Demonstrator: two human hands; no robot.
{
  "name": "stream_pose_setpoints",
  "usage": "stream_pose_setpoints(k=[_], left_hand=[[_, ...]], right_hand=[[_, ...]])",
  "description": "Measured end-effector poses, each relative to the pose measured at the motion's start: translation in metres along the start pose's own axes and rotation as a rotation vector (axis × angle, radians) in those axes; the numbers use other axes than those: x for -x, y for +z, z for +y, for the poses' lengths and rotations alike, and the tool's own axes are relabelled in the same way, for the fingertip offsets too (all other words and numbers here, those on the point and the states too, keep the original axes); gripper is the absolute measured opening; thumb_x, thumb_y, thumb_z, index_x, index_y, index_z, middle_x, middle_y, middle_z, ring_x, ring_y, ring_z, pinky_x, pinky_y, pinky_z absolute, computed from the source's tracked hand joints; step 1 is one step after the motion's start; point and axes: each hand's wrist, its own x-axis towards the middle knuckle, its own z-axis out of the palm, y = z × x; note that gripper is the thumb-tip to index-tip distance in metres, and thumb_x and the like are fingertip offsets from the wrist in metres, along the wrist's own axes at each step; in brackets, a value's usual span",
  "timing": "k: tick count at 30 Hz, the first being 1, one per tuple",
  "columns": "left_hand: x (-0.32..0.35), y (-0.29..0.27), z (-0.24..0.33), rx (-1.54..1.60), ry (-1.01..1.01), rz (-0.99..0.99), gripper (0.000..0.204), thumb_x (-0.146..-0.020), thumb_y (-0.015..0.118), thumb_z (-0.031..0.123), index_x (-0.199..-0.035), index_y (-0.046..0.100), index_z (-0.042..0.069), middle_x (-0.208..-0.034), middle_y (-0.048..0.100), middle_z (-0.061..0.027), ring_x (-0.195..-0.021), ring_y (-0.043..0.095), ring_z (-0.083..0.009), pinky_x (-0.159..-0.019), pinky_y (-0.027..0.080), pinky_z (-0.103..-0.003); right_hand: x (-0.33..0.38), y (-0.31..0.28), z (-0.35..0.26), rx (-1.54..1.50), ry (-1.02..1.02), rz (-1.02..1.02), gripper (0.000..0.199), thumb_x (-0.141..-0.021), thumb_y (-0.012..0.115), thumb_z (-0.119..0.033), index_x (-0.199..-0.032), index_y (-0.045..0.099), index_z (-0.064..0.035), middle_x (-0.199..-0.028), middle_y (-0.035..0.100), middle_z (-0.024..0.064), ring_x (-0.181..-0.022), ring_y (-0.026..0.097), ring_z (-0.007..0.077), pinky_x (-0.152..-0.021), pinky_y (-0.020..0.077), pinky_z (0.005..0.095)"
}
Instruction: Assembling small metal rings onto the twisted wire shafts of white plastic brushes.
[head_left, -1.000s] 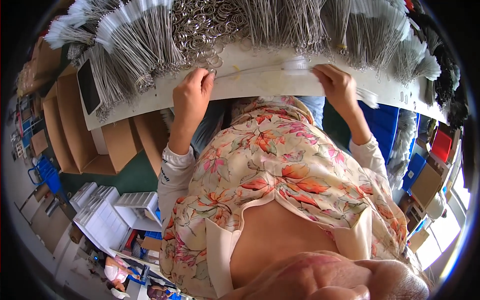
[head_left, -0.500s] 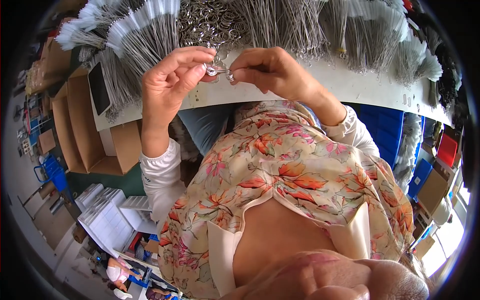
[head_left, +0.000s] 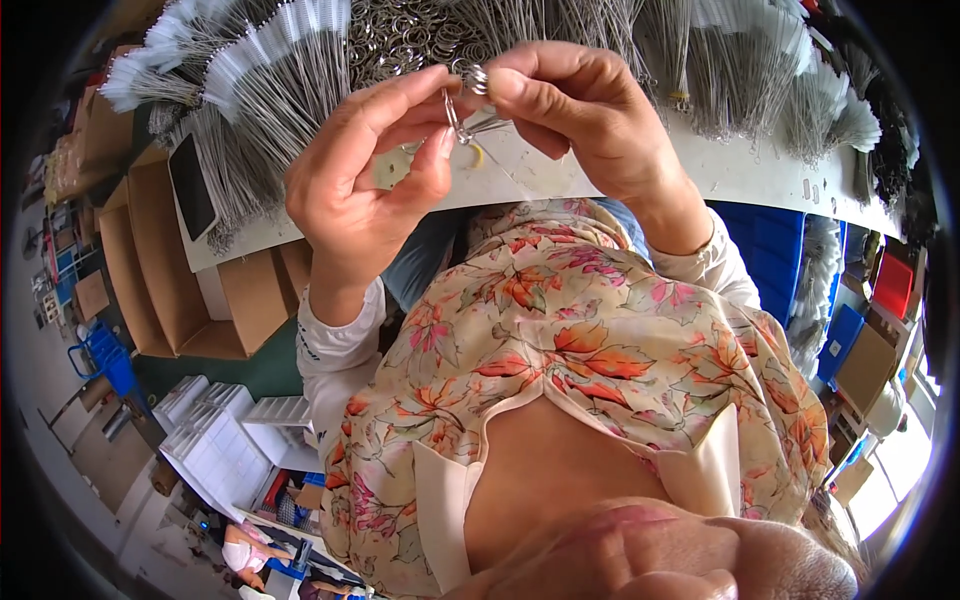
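Above the near edge of the white table, both my hands are raised close together. The left hand is closed in a pinch, a shiny metal ring standing between its index fingertip and thumb. My right hand pinches a small cluster of metal rings between thumb and fingers. A thin wire runs between the two hands; where it ends is hidden. Just beyond them lies a heap of loose silvery rings.
Bundles of steel wires with translucent tips line the table at the back, left and right. A dark phone lies at the left edge. Open cardboard boxes stand below left, blue bins below right. Another person is far off, lower left.
My two hands have moved toward me and closer to the camera. The left hand has shifted right and turned; the metal ring now stands more upright, and the right hand's ring cluster is higher.
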Motion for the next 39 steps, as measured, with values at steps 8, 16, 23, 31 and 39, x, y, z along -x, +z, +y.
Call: stream_pose_setpoints(k=[8, 16, 23, 31, 39], left_hand=[[-0.011, -0.009, -0.002, -0.024, 0.101, 0.013, 0.030, -0.074, 0.060, -0.011, -0.104, 0.062, -0.006, -0.098, 0.065, -0.0138, -0.080, 0.066, -0.0162, -0.069, 0.054, -0.024], [-0.032, -0.016, 0.005, -0.027, 0.014, -0.088, 0.025, -0.078, 0.059, -0.009, -0.102, 0.063, -0.005, -0.091, 0.066, -0.0106, -0.078, 0.064, -0.0113, -0.069, 0.052, -0.020], [-0.037, -0.031, 0.002, -0.074, -0.192, -0.245, 0.015, -0.087, 0.059, 0.008, -0.097, 0.060, -0.003, -0.083, 0.057, -0.0028, -0.065, 0.049, -0.0062, -0.058, 0.041, -0.020], [-0.047, -0.031, 0.021, -0.015, -0.430, -0.323, 0.017, -0.091, 0.053, 0.012, -0.099, 0.056, -0.003, -0.078, 0.053, 0.0001, -0.057, 0.040, -0.0035, -0.049, 0.034, -0.018], [-0.034, -0.036, 0.021, 0.559, -0.698, -0.108, 0.025, -0.093, 0.050, 0.013, -0.112, 0.053, -0.003, -0.080, 0.052, -0.0021, -0.053, 0.036, -0.0017, -0.050, 0.036, -0.017]], right_hand=[[-0.012, 0.008, -0.001, 0.138, -0.145, -0.028, 0.014, -0.084, 0.064, -0.014, -0.091, 0.064, -0.0015, -0.069, 0.058, -0.0009, -0.054, 0.045, 0.0031, -0.045, 0.0346, 0.0179], [-0.011, 0.000, -0.002, 0.275, -0.180, -0.031, 0.014, -0.085, 0.063, -0.009, -0.095, 0.062, 0.0010, -0.073, 0.060, 0.0011, -0.055, 0.048, 0.0036, -0.047, 0.0375, 0.0181], [-0.015, 0.002, -0.005, 0.096, -0.121, -0.050, 0.015, -0.085, 0.064, -0.013, -0.092, 0.065, 0.0001, -0.070, 0.060, 0.0000, -0.056, 0.048, 0.0035, -0.049, 0.0401, 0.0185], [-0.018, -0.004, -0.004, 0.100, -0.097, -0.049, 0.016, -0.085, 0.064, -0.014, -0.093, 0.064, 0.0000, -0.069, 0.058, -0.0011, -0.056, 0.048, 0.0037, -0.050, 0.0400, 0.0189], [-0.019, 0.006, 0.008, 0.029, -0.173, -0.078, 0.016, -0.084, 0.065, -0.014, -0.093, 0.064, -0.0002, -0.069, 0.058, -0.0014, -0.057, 0.048, 0.0037, -0.050, 0.0396, 0.0187]])
